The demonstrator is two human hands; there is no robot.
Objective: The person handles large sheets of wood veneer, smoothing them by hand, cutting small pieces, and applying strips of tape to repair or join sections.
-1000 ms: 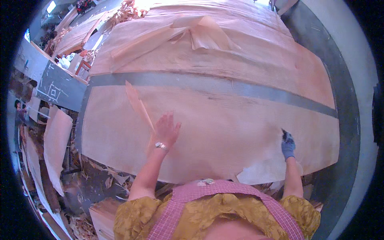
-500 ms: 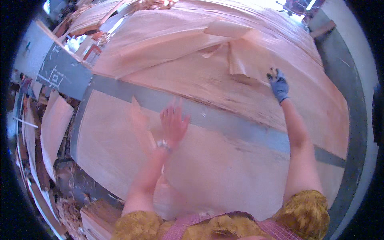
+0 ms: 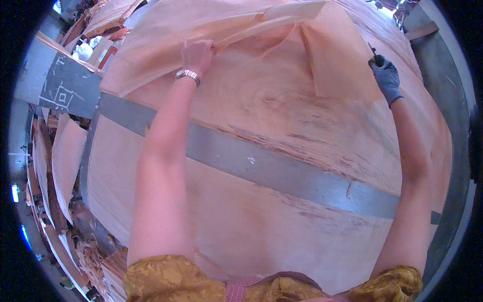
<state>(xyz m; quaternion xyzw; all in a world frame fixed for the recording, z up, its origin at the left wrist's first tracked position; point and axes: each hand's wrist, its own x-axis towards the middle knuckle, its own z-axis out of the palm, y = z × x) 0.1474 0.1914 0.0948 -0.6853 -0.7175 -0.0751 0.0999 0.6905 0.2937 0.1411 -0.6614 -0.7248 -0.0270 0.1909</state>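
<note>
A large, thin sheet of wood veneer (image 3: 166, 43) lies over another veneer sheet (image 3: 261, 100), its near part raised and folded back. My bare left hand (image 3: 197, 56), with a metal-band watch (image 3: 188, 76) on the wrist, is closed on the raised edge at the left. At the right, my right hand (image 3: 386, 78) wears a grey-blue glove with dark fingertips. Its fingers are curled beside the folded veneer. A thin dark piece sticks up from them, too small to name. Between my hands a pointed flap (image 3: 314, 60) of veneer hangs down.
A grey metal strip (image 3: 251, 146) of the table shows between the far sheets and a nearer veneer sheet (image 3: 241, 211). Veneer scraps (image 3: 65, 156) stand at the left. A box (image 3: 102, 52) with white crumpled stuff is at the back left. A wood block (image 3: 421, 31) lies far right.
My left hand has moved up and away from above the near sheet and grasped the veneer edge. The fold is lifted higher. My right hand moved farther right and its fingers curled.
</note>
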